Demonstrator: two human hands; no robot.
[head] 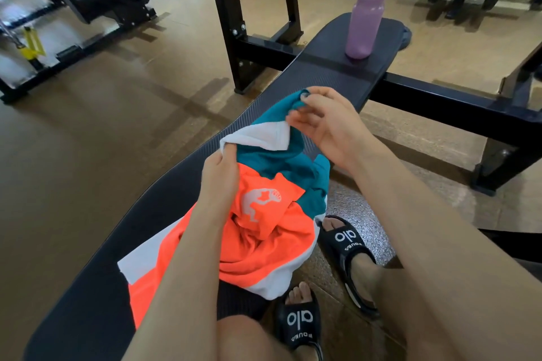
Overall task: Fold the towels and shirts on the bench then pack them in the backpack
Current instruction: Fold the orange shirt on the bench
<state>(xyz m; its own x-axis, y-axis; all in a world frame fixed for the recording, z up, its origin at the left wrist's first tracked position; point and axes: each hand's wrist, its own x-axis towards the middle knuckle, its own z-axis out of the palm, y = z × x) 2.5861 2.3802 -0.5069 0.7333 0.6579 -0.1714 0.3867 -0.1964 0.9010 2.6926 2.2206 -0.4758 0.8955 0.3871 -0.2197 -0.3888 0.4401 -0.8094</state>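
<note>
An orange, teal and white shirt (264,231) with a white logo lies crumpled on the black padded bench (88,287), part of it hanging over the bench's right edge. My left hand (220,182) grips a white and orange fold near the shirt's top. My right hand (322,123) pinches the teal edge of the shirt and lifts it above the bench. No backpack and no towels are in view.
A pink water bottle (366,12) stands upright at the bench's far end. Black gym frames (240,23) stand beyond the bench on the brown floor. My feet in black slides (346,246) rest on the floor to the right of the bench.
</note>
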